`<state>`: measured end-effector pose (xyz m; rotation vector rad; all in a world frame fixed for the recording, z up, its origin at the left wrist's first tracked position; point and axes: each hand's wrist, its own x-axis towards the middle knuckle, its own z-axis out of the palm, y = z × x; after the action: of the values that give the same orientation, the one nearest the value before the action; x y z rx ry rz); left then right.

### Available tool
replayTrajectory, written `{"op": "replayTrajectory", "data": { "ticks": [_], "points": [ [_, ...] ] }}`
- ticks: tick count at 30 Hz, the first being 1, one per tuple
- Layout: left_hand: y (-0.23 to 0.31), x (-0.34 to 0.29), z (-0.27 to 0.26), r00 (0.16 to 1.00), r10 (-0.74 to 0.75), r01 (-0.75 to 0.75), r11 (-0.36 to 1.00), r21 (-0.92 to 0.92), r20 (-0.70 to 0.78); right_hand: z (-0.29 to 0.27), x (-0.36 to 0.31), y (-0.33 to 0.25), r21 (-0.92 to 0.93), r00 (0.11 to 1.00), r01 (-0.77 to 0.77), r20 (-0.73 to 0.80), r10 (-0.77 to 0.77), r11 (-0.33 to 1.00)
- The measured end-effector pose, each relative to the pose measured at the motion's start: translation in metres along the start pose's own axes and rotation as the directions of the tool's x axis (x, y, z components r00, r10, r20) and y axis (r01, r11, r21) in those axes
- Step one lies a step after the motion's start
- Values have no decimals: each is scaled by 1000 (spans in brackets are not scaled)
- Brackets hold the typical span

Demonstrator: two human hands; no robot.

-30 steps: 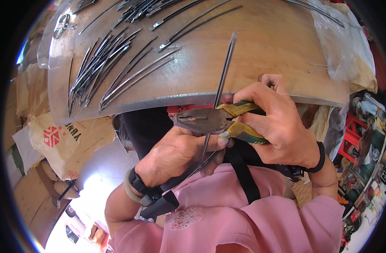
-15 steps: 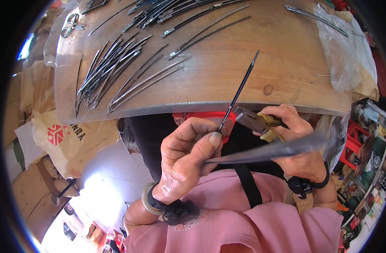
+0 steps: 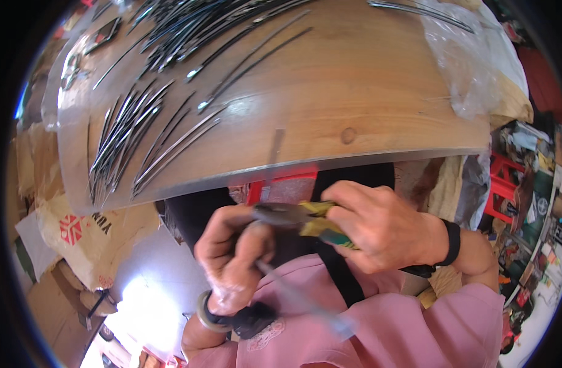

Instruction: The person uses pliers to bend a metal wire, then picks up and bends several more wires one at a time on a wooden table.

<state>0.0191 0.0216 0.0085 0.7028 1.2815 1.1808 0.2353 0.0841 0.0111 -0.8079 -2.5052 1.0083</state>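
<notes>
My left hand [image 3: 235,254] is closed around a long thin dark strip [image 3: 293,291], blurred by motion. One end rises toward the table edge, and the other slants down in front of my pink top. In my right hand [image 3: 385,227] is a pair of pliers [image 3: 284,214] with yellow and green handles. Its dark jaws are at the strip, right beside my left fingertips; whether they grip it cannot be made out. Both hands are over my lap, just below the table's near edge.
The wooden table [image 3: 379,92] carries a pile of similar dark strips [image 3: 121,135] at left and a larger pile [image 3: 201,30] at the back. Clear plastic bags [image 3: 458,67] lie on its right side. A red stool [image 3: 501,190] stands at right.
The pliers have come left to the strip beside my left fingers. The strip's near end has swung from pointing right to slanting downward. The whole view has shifted a little.
</notes>
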Motion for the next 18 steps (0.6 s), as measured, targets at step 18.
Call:
{"op": "replayTrajectory", "data": {
  "ticks": [18],
  "points": [
    [52, 85, -104, 777, 627, -199, 169, 965, 50, -109, -47, 91, -724, 981, -165, -191, 35, 669]
  ]
}}
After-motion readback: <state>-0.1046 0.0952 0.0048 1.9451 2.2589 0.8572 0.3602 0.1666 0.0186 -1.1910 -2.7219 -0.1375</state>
